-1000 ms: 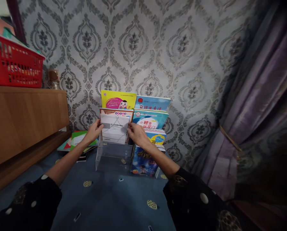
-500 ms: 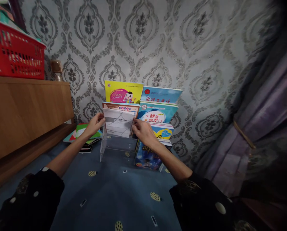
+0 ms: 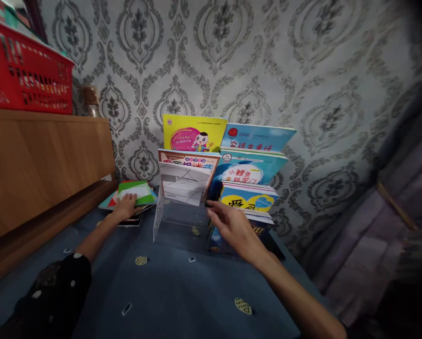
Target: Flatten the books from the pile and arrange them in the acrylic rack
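My left hand (image 3: 126, 206) rests with fingers forward on a green and white booklet (image 3: 142, 193), the top of a loose pile left of the clear acrylic stand (image 3: 158, 221). My right hand (image 3: 234, 228), fingers loosely apart, is by the middle of the stand, in front of the books on its right side. A white booklet (image 3: 184, 182) with grey lines leans in the stand's left column. Behind it rise a brown-bordered book (image 3: 168, 155) and a yellow book (image 3: 193, 129). The right column bears several books, among them a blue-and-yellow one (image 3: 242, 201).
The stand is on a dark blue patterned cloth (image 3: 182, 301) against the papered wall. At left, a wooden cabinet (image 3: 48, 165) carries a red plastic basket (image 3: 30, 75) and a small brown-topped bottle (image 3: 90, 99). A tied curtain (image 3: 369, 245) hangs at right.
My left hand has let go of the white booklet and moved left onto the pile. My right hand has come away from the booklet's edge, lower and to the right. The view has shifted slightly.
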Tool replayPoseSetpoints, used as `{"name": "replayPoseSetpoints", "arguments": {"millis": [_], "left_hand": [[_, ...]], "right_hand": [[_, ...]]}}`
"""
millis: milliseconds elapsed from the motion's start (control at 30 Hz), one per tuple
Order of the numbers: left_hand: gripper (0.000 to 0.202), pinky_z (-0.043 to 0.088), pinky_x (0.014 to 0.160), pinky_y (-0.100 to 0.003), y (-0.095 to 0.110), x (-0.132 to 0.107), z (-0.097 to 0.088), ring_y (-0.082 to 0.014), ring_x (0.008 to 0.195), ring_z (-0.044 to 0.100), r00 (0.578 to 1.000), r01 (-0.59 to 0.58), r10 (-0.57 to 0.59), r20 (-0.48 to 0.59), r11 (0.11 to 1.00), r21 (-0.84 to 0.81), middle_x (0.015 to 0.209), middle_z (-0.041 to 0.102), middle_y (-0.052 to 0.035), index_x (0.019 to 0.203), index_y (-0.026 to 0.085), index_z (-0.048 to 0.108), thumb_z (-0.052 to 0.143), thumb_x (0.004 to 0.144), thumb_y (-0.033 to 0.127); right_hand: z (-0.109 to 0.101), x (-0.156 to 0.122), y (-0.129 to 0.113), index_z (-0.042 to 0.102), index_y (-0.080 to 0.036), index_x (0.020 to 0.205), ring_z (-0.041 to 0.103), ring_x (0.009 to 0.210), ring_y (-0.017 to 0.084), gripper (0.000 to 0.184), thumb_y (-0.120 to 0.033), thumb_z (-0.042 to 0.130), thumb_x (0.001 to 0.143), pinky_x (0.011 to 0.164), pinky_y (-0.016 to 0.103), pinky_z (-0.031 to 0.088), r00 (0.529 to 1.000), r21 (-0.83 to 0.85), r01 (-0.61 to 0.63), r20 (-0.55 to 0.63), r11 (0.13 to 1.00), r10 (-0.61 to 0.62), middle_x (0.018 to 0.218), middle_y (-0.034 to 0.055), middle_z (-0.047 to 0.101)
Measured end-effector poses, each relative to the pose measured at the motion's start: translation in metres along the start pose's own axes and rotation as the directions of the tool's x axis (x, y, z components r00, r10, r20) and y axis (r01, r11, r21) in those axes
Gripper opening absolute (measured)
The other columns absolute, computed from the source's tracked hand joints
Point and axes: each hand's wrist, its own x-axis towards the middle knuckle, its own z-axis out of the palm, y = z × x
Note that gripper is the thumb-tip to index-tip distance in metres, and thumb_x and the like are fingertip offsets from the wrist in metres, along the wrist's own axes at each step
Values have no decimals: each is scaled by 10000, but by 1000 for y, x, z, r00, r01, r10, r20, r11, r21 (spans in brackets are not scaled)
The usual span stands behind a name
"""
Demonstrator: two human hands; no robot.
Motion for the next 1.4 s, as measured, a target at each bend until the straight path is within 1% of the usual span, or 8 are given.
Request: {"name": "replayPoseSetpoints", "arguments": {"millis": [167,367,600,800,1000,1167,1267,1400], "left_hand": [[419,368,1008,-595,-8,-4,16,-366,1325,430,998,-29,19,59,985,169,1402,497,-237,1321,145,475,460,929,292],[453,453,944,-515,-9,-13,6,-345,1246,519,990,-135,115,83,948,290,1319,556,-253,1327,88,478,360,892,46],[508,475,965,-475,-10,-59,-8,-338,1258,541,985,-174,158,72,914,367,1350,557,-250,1328,67,517,312,874,-30],[604,456,1020,-452,-25,-143,-22,-293,1331,489,975,-224,200,100,885,408,1429,509,-207,1393,108,499,293,850,-61],[711,457,1032,-335,-41,-274,-34,-211,1339,488,948,-317,284,143,829,460,1475,480,-127,1452,144,450,260,808,-90],[811,466,1035,-302,-36,-380,-39,-202,1342,485,839,-544,511,189,768,337,1509,436,-32,1535,278,267,412,790,-9],[894,492,1000,-281,-14,-413,-43,-206,1327,501,796,-604,577,182,745,282,1504,439,-29,1552,266,207,462,739,-5],[887,500,992,-318,37,-408,-50,-227,1314,516,707,-705,663,246,688,170,1471,488,-59,1548,233,239,438,724,-31]], "right_hand": [[12,-26,12,709,-158,1134,734,797,244,389,-357,466,905,713,350,569,997,31,-43,63,999,41,903,104,775],[32,-59,20,733,-172,1081,722,767,257,407,-402,450,901,670,357,559,983,70,-108,158,992,96,930,104,772],[40,-92,29,746,-186,1065,713,759,266,437,-466,451,904,672,369,556,961,133,-186,229,974,152,880,106,770],[47,-105,29,739,-176,1061,725,792,266,497,-536,435,905,697,371,579,944,236,-245,277,940,177,882,122,759],[60,-110,11,739,-179,1077,719,791,258,460,-513,469,911,706,378,580,938,278,-227,322,933,132,886,107,760],[79,-116,-10,731,-177,1094,710,806,246,396,-404,448,935,710,359,554,913,270,-179,404,946,58,889,95,765],[95,-125,-25,725,-197,1104,700,851,232,354,-351,447,948,784,365,538,900,217,-117,435,969,12,956,79,767],[110,-142,-44,703,-215,1144,677,1027,232,313,-249,461,949,932,382,497,909,207,-28,413,978,-62,1104,80,742]]}}
